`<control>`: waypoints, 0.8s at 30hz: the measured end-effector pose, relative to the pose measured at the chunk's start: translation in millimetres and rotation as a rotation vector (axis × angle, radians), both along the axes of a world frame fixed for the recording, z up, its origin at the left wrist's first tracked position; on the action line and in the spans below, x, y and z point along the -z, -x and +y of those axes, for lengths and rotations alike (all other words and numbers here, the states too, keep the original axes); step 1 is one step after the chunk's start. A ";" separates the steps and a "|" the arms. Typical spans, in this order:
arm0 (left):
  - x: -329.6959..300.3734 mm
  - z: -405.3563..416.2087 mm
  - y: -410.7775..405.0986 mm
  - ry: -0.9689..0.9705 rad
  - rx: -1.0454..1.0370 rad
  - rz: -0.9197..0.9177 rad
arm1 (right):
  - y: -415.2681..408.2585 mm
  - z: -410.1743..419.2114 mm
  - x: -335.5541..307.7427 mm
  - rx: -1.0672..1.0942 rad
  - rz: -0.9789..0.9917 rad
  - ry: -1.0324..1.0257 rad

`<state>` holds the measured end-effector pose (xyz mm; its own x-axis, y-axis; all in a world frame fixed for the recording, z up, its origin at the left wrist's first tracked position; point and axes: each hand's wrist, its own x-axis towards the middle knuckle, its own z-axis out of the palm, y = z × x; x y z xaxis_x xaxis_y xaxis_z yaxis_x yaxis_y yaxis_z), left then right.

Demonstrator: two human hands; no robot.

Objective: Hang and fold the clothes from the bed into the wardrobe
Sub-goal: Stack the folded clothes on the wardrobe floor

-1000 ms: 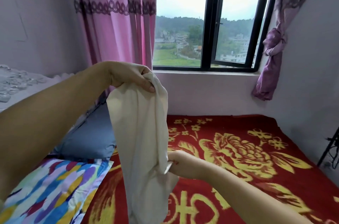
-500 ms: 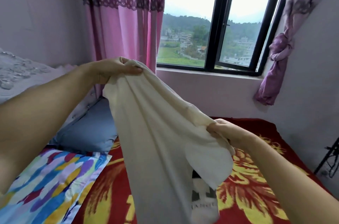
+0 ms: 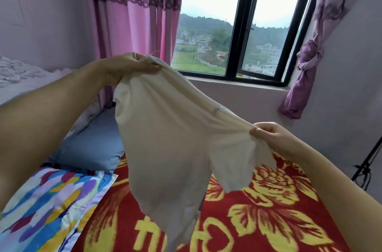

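Shirt point(image 3: 173, 148), cream-coloured and soft, hangs in the air above the bed point(image 3: 268, 220), stretched between the person's two hands. The left hand point(image 3: 128, 67) pinches one upper corner of it, thumb closed over the cloth, held high near the pink curtain point(image 3: 132, 24). The right hand point(image 3: 270, 138) pinches the other upper corner, lower down and out toward the right edge of the bed. The cloth sags between the two grips, one short sleeve flaps free under the right hand, and the hem dangles close above the red and yellow blanket without plainly touching it.

As for progress, this looks like an early step for this piece: it is lifted and spread, but not yet folded and not on a hanger. No hanger shows and the wardrobe is out of view, so nothing can be said of what it already holds. No other loose clothes can be seen on the visible part of the bed; only a blue pillow point(image 3: 93, 146) and a many-coloured pillow point(image 3: 49, 208) lie at its left edge. Still to come, by my judgement: straighten the shirt, fold or hang it, and carry it to the wardrobe.
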<state>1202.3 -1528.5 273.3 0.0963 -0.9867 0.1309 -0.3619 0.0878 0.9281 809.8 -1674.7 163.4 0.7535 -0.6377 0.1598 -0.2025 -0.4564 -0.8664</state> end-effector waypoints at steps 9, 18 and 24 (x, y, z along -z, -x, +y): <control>2.9 -4.5 -14.6 -0.014 0.066 -0.034 | 19.2 -30.8 -14.3 -0.123 -0.105 -0.139; 89.3 -131.4 -5.4 0.058 -0.460 -0.788 | -60.4 -119.3 50.0 0.521 0.699 0.506; 33.0 -162.6 1.3 0.528 -0.753 -0.688 | -81.4 -160.8 3.8 0.690 0.243 0.545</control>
